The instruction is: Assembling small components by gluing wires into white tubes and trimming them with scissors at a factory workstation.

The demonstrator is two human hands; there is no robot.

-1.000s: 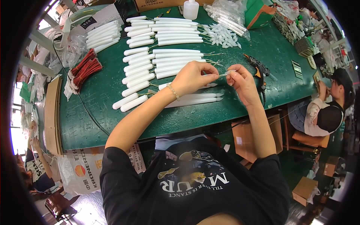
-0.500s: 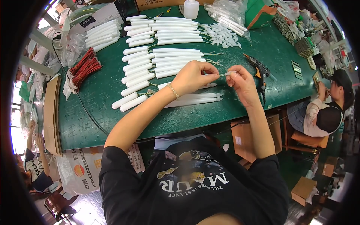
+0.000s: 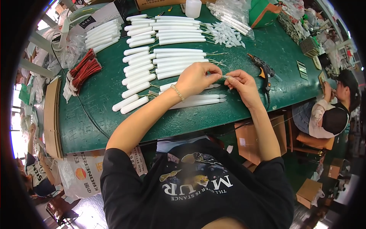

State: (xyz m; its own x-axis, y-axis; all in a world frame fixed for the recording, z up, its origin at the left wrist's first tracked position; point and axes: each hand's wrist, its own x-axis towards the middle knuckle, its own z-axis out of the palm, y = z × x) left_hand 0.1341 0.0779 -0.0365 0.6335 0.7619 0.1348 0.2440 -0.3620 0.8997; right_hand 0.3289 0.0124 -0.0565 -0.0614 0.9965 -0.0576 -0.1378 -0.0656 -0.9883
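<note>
My left hand (image 3: 199, 79), with a beaded bracelet at the wrist, pinches something small hidden by its fingers above the rows of white candle-shaped tubes (image 3: 179, 54). Close to its fingertips, my right hand (image 3: 244, 87) is closed on a small translucent flame-shaped tip (image 3: 225, 76). The two hands' fingertips almost meet there. Below them lie white candles (image 3: 198, 101) whose ends carry pointed translucent tips. Thin wires (image 3: 215, 62) stick out from the right ends of several tubes. A pile of loose flame-shaped tips (image 3: 227, 34) lies beyond my hands.
Right of my hand rests a glue gun (image 3: 265, 72) with its cord. Red wire bundles (image 3: 85, 69) and more white tubes (image 3: 103, 34) lie at the left. A white bottle (image 3: 193, 8) and bagged tubes (image 3: 232, 17) stand far back. One person (image 3: 328, 110) sits at the right.
My right hand has shifted slightly left and down, bringing the translucent tip closer to my left fingertips. My left hand has barely moved.
</note>
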